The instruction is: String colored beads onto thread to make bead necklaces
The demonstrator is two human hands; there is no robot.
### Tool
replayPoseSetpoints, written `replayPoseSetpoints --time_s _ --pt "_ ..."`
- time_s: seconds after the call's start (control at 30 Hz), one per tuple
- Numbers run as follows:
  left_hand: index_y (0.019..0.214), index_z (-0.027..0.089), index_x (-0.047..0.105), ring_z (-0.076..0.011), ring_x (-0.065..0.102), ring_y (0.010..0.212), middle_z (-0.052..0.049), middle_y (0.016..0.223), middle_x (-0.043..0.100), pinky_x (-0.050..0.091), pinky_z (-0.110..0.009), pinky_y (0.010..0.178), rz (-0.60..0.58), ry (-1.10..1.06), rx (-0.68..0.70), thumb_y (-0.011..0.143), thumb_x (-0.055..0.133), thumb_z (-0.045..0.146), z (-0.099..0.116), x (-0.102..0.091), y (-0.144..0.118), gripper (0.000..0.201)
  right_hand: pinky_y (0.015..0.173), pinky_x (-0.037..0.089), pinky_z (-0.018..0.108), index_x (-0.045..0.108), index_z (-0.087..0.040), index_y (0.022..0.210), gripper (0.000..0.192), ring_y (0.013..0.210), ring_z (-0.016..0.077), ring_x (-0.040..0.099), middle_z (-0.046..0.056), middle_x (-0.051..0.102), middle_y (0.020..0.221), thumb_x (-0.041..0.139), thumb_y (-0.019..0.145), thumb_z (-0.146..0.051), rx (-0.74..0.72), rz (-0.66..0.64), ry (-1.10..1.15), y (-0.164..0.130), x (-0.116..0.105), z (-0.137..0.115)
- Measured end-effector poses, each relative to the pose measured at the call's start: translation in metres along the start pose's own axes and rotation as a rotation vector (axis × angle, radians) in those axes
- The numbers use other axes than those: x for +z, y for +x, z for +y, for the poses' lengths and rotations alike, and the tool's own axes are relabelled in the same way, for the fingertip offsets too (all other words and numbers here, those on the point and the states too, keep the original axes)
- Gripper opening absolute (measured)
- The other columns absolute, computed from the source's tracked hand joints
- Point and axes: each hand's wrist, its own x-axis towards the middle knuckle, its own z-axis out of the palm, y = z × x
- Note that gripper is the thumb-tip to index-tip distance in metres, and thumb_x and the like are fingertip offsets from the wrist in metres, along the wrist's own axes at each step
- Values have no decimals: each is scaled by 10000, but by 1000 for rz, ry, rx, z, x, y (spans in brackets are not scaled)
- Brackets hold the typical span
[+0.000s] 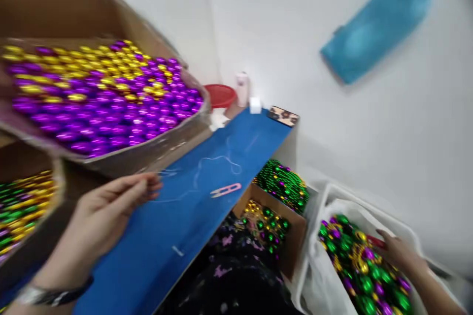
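head view: glossy green-purple-gold beads [366,283]

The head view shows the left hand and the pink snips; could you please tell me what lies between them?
In the head view, white thread lies on the blue tabletop between the left hand and pink snips.

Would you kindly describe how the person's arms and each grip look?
The left grip is a bare hand with a dark wristband that has a pale, shiny section. The right grip is bare too, with no sleeve on the visible forearm; blur hides more.
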Motion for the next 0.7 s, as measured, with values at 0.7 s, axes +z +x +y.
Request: replayPoseSetpoints --time_s 0.7 --pt "1230 181 495 -181 653 772 -107 954 694 526 -300 718 330 -375 -172 742 705 243 -91 -88 -106 535 778 425 369 643 -234 966 237 976 268 524 83 605 971 638 775 -375 -1295 -590 156 -1 81 -491"
